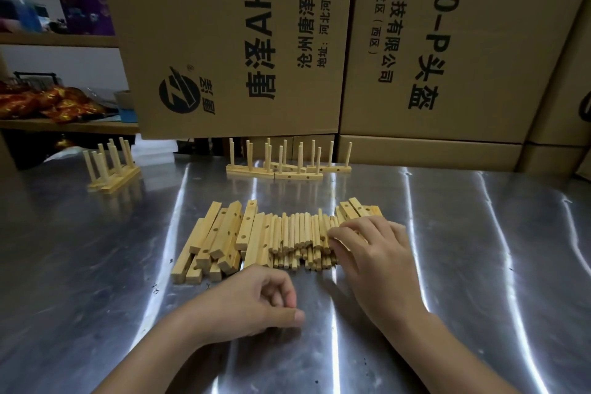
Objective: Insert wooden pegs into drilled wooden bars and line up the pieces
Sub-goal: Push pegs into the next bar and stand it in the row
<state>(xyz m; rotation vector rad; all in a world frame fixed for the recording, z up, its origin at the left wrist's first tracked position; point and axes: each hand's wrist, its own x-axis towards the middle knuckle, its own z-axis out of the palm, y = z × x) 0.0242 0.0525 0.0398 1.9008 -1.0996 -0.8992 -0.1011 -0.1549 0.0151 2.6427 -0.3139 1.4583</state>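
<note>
- The left hand point(256, 301) rests on the shiny metal counter point(479, 249) close to the person, its fingers curled in toward the palm and the thumb against the forefinger; nothing shows inside it.
- The right hand point(371, 246) lies flat with fingers spread, the fingertips point(334, 237) touching the right end of a heap of loose pegs point(297, 235).
- A pile of drilled bars point(220, 240) lies just left of the pegs, touching them; a few more bars point(355, 208) show behind the right hand.
- Further back, near the middle, stands a row of bars with upright pegs point(281, 168).
- A second such group point(110, 169) stands well apart at the far left.
- Large cardboard boxes point(233, 41) with printed lettering rise behind the counter.
</note>
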